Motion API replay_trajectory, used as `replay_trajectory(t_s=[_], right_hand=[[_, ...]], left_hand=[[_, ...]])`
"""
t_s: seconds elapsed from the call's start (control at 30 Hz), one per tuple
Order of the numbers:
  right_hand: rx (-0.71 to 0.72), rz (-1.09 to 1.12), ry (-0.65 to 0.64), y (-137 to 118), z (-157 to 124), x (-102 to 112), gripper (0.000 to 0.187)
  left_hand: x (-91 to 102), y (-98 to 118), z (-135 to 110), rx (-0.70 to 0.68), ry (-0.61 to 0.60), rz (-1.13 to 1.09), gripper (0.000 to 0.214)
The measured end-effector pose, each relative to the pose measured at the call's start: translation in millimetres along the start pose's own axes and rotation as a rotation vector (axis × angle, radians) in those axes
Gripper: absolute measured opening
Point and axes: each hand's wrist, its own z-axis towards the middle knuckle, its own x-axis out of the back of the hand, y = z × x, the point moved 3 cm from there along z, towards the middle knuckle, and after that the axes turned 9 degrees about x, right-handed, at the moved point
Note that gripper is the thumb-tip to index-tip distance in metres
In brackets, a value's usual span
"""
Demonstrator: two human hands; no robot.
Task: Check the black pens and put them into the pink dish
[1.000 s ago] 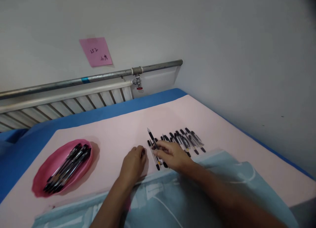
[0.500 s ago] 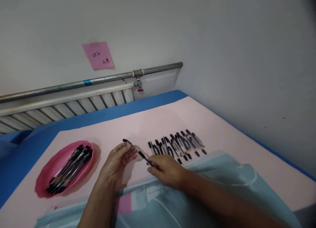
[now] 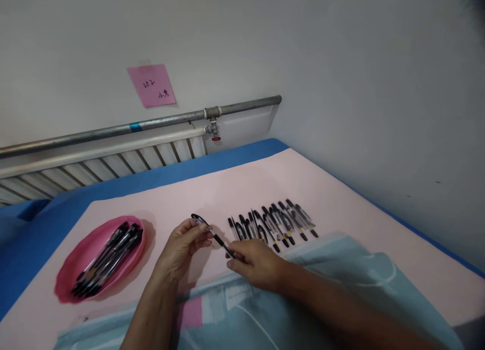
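Note:
Both hands hold one black pen (image 3: 216,237) a little above the pink sheet (image 3: 227,188). My left hand (image 3: 181,249) pinches the pen's capped far end with its fingertips. My right hand (image 3: 256,263) grips the near end with closed fingers. Just right of the hands, several black pens (image 3: 273,221) lie side by side in a row on the sheet. A pink oval tray (image 3: 76,254) at the left holds several more black pens (image 3: 109,256).
A light blue cloth (image 3: 341,289) covers the near edge under my forearms. Blue fabric (image 3: 113,186) borders the pink sheet. A white radiator (image 3: 94,163) and metal pipe (image 3: 151,121) run along the back wall, with a pink note (image 3: 151,85) above. A grey wall stands at the right.
My right hand lifted a pen from the left end of the row and carried it leftward. My left hand rose from the sheet and took the pen's far end.

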Motion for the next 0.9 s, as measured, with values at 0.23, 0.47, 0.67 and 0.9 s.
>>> replay_trajectory(t_s=[0.23, 0.47, 0.67, 0.9], right_hand=[[0.003, 0.008, 0.023, 1.0, 0.1, 0.1, 0.010], [0.005, -0.023, -0.011, 0.2, 0.4, 1.7, 0.010], [-0.038, 0.075, 0.036, 2.7, 0.1, -1.6, 0.008], [-0.136, 0.396, 0.174, 9.4, 4.3, -10.3, 0.023]], left_hand=[[-0.3, -2.1, 0.5, 0.021, -0.016, -0.062, 0.020], [-2.4, -2.8, 0.4, -0.002, -0.003, -0.008, 0.019], [-12.7, -7.2, -1.5, -0.035, -0.095, 0.167, 0.015], [-29.8, -20.2, -2.8, -0.021, -0.195, 0.155, 0.017]])
